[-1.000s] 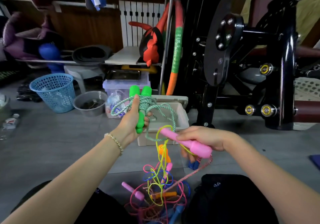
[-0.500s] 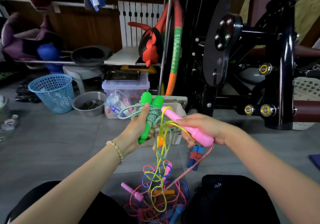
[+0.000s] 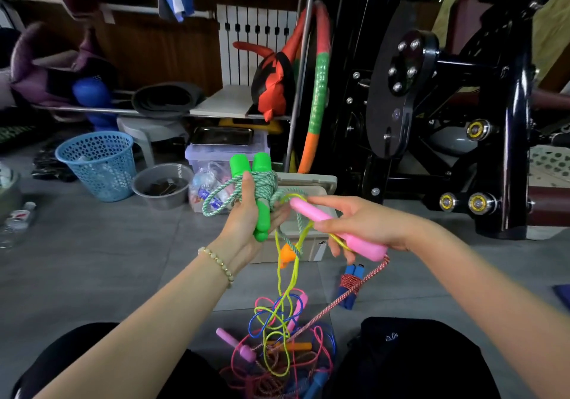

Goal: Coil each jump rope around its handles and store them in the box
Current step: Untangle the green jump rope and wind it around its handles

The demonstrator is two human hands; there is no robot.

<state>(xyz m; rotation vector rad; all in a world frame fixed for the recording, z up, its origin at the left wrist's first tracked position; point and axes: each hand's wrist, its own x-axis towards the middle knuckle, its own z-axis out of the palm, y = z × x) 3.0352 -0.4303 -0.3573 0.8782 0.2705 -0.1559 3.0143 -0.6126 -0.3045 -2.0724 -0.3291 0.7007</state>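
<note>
Beige box (image 3: 320, 182): on the floor, just beyond both hands' fingers. Rope tangle (image 3: 283, 352): on the floor below the fingers, pink, blue and yellow cords. Left hand (image 3: 246, 216): fingers closed around the green handles (image 3: 262, 195), green-white rope coiled about them. Right hand (image 3: 364, 226): fingers curled loosely on the pink handle (image 3: 336, 229), red-white cord trailing downward.

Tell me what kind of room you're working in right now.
Probably a home gym or its storage corner: a black weight machine fills the right side, a segmented hula hoop leans by the white radiator, and a blue dumbbell sits on the cluttered left.
</note>
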